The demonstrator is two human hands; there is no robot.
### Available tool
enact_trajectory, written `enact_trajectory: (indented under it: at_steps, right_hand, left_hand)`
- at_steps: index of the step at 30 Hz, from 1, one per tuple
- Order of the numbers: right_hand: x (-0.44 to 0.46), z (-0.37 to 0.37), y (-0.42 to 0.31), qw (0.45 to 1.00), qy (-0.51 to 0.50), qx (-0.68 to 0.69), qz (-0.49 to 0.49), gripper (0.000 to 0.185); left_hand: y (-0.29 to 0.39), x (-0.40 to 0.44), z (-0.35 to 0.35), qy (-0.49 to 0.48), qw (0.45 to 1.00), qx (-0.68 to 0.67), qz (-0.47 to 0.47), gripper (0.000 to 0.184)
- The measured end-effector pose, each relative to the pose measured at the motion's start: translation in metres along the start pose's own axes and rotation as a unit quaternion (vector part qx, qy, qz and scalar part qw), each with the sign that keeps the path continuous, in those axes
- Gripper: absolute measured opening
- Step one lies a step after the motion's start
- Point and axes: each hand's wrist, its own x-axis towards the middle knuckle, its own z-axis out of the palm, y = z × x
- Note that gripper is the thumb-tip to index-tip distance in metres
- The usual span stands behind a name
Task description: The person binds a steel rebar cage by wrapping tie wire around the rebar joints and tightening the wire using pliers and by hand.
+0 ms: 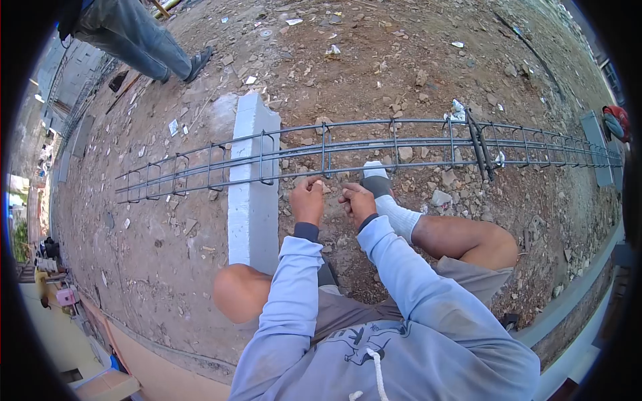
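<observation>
the sweatshirt (428,354) fills the near edge. the rebar cage (326,148) lies across the white block (245,214), stirrups (393,138) spaced along it, seemingly mostly assembled; how much tying remains, i can't tell. left hand (307,202) and right hand (360,202), near it, have fingers curled narrow, contents unclear.

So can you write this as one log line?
left hand: curled, near rebar cage | right hand: curled, near rebar cage | anything held: can't tell | rebar cage: lying across white block
</observation>
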Motion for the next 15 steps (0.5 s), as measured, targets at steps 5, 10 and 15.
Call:
enact_trajectory:
  at_steps: [5, 10, 15]
  right_hand:
    - [0.031, 0.005, -0.003, 0.995, -0.085, 0.044, -0.014, 0.025]
    - [0.043, 0.002, 0.000, 0.987, -0.137, 0.080, -0.015, 0.017]
    - [0.046, -0.001, -0.001, 0.978, -0.165, 0.128, -0.009, 0.017]
  left_hand:
    - [0.022, 0.015, -0.011, 0.017, 0.992, 0.114, 0.057, 0.022]
    - [0.026, 0.038, 0.000, -0.011, 0.975, 0.161, 0.156, 0.025]
    - [0.030, 0.040, 0.008, -0.059, 0.980, 0.136, 0.133, 0.026]
